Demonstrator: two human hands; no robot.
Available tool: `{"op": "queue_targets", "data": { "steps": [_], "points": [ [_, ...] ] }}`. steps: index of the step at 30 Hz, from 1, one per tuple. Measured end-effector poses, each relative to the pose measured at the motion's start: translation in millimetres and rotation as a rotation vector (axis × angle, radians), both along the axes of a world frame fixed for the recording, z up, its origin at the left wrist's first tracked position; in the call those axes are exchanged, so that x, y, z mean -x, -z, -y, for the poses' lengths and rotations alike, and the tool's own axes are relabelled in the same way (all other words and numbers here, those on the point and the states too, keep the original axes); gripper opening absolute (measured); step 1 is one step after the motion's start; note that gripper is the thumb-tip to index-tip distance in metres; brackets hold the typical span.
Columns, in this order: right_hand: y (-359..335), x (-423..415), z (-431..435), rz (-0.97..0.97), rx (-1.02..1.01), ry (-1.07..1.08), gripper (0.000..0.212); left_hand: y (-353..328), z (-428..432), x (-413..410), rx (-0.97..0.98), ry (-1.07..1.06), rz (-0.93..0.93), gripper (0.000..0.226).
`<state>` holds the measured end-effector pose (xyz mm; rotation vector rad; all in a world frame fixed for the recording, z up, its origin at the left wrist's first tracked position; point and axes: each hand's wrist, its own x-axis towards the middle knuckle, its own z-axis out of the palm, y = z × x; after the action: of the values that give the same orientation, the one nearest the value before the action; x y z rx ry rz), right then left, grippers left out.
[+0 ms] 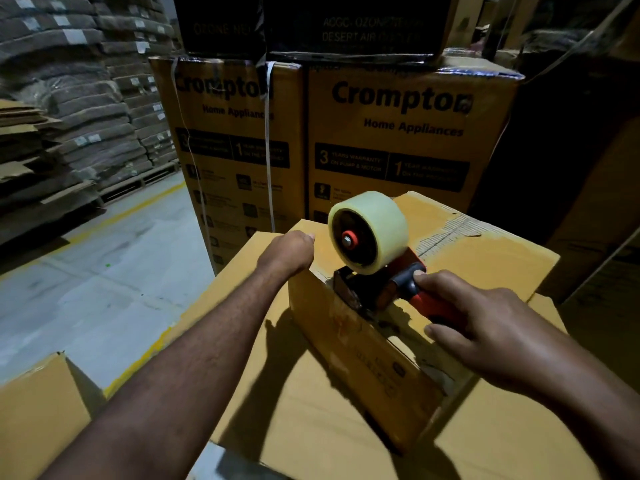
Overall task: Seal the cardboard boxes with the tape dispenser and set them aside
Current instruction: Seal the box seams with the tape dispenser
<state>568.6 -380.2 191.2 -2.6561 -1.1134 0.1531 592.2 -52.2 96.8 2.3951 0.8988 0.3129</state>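
A small brown cardboard box (460, 258) stands on a larger flat carton (311, 403) in front of me. My right hand (485, 327) grips the red handle of a tape dispenser (374, 271) with a big roll of clear tape; the dispenser's front sits at the box's near top edge. My left hand (289, 251) rests on the box's left top edge, fingers curled over it. The centre seam of the box runs away from the dispenser toward the far right corner.
Tall printed appliance cartons (398, 140) stand stacked just behind the box. Another brown carton (38, 417) sits at the lower left. Grey floor with a yellow line (114, 216) opens to the left, with stacks of flattened cardboard and sacks (69, 116) beyond.
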Motion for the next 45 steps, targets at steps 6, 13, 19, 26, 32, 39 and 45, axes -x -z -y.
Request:
{"op": "queue_targets", "data": {
  "steps": [6,13,19,26,32,39,45],
  "points": [
    [-11,14,33,-0.056,0.039,0.034,0.068,5,9,-8,0.097,-0.165,0.17,0.041],
    [2,37,-12,-0.068,-0.127,0.121,0.057,-10,4,-34,0.001,-0.413,0.3,0.052],
    [10,41,-22,-0.074,-0.129,0.119,0.055,43,44,-27,0.912,-0.248,0.487,0.08],
    [5,30,-36,-0.063,-0.172,0.175,0.048,35,27,-67,1.054,-0.154,0.541,0.058],
    [-6,20,-52,-0.028,-0.135,0.22,0.041,42,5,-113,0.968,-0.173,0.416,0.064],
    [-16,73,-22,-0.019,-0.054,0.286,0.045,9,21,-98,0.843,-0.23,0.331,0.062],
    [-16,84,-24,-0.03,-0.053,0.352,0.052,-9,57,-48,-0.134,0.157,0.235,0.096]
  ]
}}
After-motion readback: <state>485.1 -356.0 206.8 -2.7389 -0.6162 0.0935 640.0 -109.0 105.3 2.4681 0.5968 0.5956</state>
